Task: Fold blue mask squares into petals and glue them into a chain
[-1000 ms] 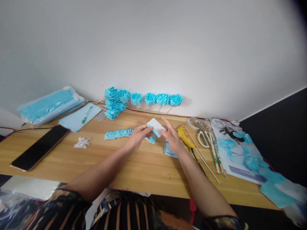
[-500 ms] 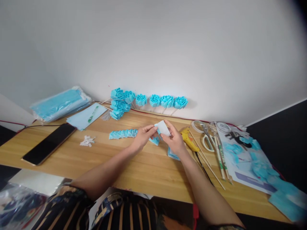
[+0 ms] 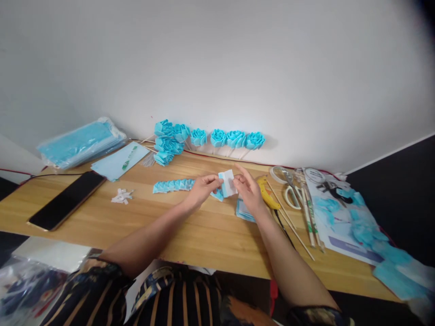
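Note:
A small white and light-blue sheet of thin material (image 3: 229,184) is held up between my two hands, with a folded blue strip along its left side. My left hand (image 3: 205,189) pinches its left edge. At the right edge my right hand (image 3: 248,186) grips it between thumb and fingers, the index finger raised. A row of folded blue pieces (image 3: 172,186) lies on the table to the left, partly behind my left hand. Under my right wrist is a stack of blue squares (image 3: 244,212), partly covered.
Blue fabric roses (image 3: 218,138) on sticks line the wall. A yellow glue gun (image 3: 268,194), wooden sticks (image 3: 299,233), scissors (image 3: 292,190) and a tape roll (image 3: 278,174) lie right. Left are a phone (image 3: 66,201), white scraps (image 3: 121,196) and a bag of blue sheets (image 3: 81,142).
The sheet has turned more upright and shows a fold along its left part. My right hand has shifted its hold to the right edge, its index finger lifted. The view has shifted slightly.

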`<state>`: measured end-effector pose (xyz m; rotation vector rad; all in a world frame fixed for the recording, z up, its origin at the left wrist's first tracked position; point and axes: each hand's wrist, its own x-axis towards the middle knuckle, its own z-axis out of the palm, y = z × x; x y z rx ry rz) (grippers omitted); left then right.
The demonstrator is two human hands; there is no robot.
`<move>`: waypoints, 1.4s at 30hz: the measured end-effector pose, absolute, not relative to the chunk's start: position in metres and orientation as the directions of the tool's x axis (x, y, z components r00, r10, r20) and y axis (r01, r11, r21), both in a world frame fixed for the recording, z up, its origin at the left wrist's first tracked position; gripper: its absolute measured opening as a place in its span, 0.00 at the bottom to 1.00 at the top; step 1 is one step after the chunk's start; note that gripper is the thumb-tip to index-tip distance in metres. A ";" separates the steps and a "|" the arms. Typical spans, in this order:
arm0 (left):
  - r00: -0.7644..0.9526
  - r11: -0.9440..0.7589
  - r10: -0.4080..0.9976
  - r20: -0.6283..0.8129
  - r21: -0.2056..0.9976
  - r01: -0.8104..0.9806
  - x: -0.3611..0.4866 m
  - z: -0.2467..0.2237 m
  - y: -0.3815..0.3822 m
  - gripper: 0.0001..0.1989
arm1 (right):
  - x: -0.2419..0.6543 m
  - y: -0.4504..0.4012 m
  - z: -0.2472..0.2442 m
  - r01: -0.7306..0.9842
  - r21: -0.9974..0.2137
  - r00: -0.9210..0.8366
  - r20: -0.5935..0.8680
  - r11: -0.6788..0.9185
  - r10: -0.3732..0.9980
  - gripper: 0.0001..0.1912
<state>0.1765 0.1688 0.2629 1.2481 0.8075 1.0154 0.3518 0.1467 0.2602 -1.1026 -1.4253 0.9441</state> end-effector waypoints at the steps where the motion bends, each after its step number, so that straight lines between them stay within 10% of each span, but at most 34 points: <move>1: 0.386 0.018 0.921 0.045 0.987 -0.159 0.177 0.262 0.169 0.19 | 0.352 0.147 0.262 0.122 -0.958 -0.013 0.262 0.261 0.965 0.31; 42: 0.360 -0.068 0.929 0.086 0.996 -0.063 0.182 0.246 0.173 0.11 | 0.351 0.148 0.264 0.076 -0.973 0.184 0.227 0.216 0.956 0.32</move>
